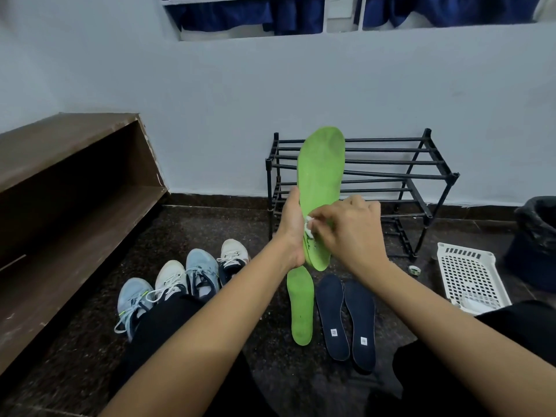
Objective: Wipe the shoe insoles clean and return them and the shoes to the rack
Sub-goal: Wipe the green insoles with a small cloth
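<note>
Wiping a green insole [322, 176]
The left hand [290, 228] grips it upright in front of the rack [391, 150]; the right hand [350, 233] pinches a white wipe [308, 227] against it, fingers curled. Shoes [183, 284] sit on the floor nearby

No legible text anywhere. Two navy insoles [332, 305] on the floor each carry a small white sticker [334, 332] near the heel end, w/ dark print too small to read. The green insole [322, 176] held upright has dark marks [311, 244] printed near its heel: blurred, and partly hidden by the right hand [350, 228] & a white wipe [308, 226]. No brand can be made out on the shoes [183, 284].
</note>
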Action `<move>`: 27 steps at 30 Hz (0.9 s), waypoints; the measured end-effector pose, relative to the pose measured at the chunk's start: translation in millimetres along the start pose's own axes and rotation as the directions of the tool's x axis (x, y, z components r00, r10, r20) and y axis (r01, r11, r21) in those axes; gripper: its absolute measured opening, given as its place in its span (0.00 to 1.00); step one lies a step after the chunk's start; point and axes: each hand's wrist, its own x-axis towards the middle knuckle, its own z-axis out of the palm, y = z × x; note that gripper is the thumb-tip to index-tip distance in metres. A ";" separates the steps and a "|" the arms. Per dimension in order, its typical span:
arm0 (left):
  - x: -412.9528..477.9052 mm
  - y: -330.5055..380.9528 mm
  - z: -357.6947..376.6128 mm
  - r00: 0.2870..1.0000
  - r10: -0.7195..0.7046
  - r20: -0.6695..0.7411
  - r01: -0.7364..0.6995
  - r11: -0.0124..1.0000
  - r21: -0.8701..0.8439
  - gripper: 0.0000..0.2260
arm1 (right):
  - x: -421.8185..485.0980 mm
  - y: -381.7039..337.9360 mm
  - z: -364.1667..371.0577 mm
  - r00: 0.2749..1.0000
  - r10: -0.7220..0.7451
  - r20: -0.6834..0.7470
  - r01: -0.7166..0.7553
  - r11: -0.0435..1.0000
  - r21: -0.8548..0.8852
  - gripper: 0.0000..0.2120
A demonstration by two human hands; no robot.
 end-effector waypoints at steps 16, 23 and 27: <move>3.5 -1.0 5.7 1.000 0.003 0.027 -0.002 1.000 -0.020 0.24 | 1.8 -0.6 -6.0 0.982 0.095 0.163 -0.124 0.976 0.176 0.05; 6.4 3.4 5.3 1.000 0.028 0.012 -0.027 0.997 -0.072 0.22 | -2.2 -2.2 -5.9 0.997 0.022 0.079 -0.032 0.992 0.123 0.03; 5.1 -4.2 9.8 0.995 0.058 0.075 -0.056 0.998 -0.027 0.24 | 7.3 6.6 -6.5 0.996 0.067 0.066 -0.070 0.996 0.047 0.03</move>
